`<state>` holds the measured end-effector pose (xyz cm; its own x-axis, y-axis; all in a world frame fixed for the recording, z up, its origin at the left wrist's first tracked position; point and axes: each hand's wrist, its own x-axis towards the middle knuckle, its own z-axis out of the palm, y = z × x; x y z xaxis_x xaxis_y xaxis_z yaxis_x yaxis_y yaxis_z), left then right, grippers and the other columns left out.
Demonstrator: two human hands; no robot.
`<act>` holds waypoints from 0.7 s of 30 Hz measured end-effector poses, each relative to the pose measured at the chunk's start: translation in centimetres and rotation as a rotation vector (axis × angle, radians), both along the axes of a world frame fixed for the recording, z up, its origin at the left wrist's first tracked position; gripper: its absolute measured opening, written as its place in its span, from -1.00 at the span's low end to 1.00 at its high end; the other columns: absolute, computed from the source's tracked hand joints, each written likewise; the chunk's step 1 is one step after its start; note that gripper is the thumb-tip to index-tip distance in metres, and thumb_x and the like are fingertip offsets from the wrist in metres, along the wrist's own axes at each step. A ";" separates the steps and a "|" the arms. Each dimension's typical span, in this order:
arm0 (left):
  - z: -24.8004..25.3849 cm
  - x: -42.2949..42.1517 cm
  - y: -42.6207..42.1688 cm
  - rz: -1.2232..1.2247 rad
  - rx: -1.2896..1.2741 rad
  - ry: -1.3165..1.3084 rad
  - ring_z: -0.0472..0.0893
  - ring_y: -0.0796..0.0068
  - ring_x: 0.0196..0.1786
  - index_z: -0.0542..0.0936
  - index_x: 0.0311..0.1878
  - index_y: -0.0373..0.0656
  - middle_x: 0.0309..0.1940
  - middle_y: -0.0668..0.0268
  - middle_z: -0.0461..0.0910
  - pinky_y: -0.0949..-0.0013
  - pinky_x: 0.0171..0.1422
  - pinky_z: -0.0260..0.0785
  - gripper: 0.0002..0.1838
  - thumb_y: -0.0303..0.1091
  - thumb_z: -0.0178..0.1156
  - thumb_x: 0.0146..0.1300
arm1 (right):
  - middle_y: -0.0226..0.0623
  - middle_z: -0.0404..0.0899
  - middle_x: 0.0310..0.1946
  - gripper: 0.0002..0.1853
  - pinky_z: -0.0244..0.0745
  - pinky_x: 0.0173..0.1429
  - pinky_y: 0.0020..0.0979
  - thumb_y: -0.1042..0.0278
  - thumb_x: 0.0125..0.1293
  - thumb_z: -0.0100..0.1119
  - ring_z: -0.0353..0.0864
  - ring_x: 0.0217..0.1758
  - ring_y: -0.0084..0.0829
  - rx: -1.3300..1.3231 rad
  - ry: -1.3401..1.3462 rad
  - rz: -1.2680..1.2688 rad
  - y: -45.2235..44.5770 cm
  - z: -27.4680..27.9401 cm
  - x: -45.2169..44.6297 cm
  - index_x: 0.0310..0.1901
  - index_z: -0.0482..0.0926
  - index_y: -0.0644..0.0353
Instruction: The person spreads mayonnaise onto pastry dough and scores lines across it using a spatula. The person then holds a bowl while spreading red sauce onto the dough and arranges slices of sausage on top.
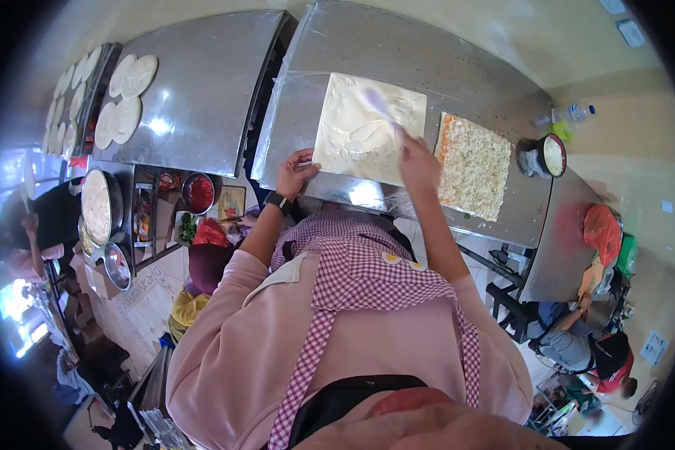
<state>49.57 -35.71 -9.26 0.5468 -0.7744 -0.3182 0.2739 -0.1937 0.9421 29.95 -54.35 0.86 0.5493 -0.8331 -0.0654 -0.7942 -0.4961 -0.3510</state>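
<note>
My right hand (420,166) is closed round the handle of a pale spatula (379,101), whose blade is blurred over a square dough sheet (352,142). A creamy white spread with swirl marks covers much of that sheet. At the sheet's lower left corner, my left hand (298,171) rests with its fingers apart, the fingertips touching the edge. Just right of my right hand lies a second rectangular sheet (476,169), covered with crumbly pale topping and showing orange along its left edge.
Metal tables (195,75) extend left, with round flatbreads (139,76) on them. A bowl of white filling (553,155) and a bottle (576,112) stand right. Lower left are a large pan (97,202) and a bowl of red food (199,193). Other people are at both sides.
</note>
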 end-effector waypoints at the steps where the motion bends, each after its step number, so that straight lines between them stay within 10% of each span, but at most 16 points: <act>1: -0.1 0.2 0.0 -0.007 0.003 -0.017 0.54 0.50 -0.12 0.47 0.04 -0.24 -0.12 0.24 0.52 0.47 0.00 0.42 -0.51 -0.51 0.32 -0.02 | -0.31 0.52 -0.23 -0.61 0.50 -0.21 -0.24 0.24 0.23 -0.11 0.60 -0.29 -0.26 0.002 -0.002 -0.011 -0.4 -1.0 1.3 0.10 0.43 -0.36; 21: -0.5 0.6 -0.1 -0.032 0.067 0.003 0.50 0.53 -0.05 0.48 0.03 -0.27 -0.13 0.27 0.55 0.47 0.04 0.39 -0.50 -0.49 0.35 -0.05 | -0.34 0.49 -0.31 -0.63 0.50 -0.29 -0.24 0.21 0.24 -0.08 0.58 -0.36 -0.23 0.043 0.355 -0.068 -0.4 -2.0 -7.7 0.07 0.45 -0.41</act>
